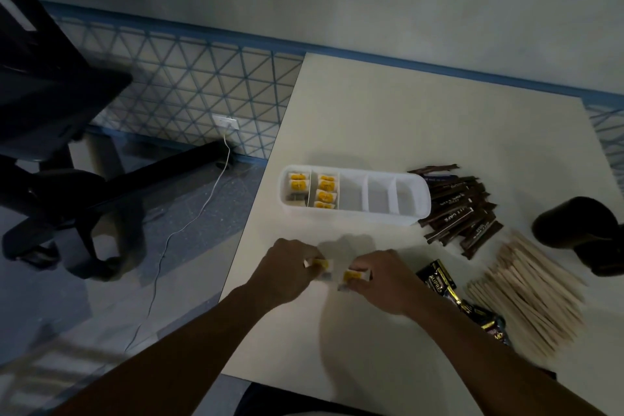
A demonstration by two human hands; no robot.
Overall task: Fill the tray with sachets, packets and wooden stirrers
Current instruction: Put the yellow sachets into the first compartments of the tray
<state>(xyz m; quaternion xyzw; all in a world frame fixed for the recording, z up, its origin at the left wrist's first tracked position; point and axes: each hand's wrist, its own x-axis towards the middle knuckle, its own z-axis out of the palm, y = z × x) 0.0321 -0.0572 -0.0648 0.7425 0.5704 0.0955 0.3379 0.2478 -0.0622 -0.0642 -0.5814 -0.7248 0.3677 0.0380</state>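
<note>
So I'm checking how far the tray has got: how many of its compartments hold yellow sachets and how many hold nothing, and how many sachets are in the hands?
Tray compartments with yellow sachets: 2
Tray compartments with nothing in them: 3
Total compartments: 5
Sachets in the left hand: 1
Sachets in the right hand: 1
Total in the hands: 2

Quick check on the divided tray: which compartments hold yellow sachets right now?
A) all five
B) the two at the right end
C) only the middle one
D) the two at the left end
D: in the tray, yellow sachets fill only the two left-end compartments; the other three look empty.
</note>
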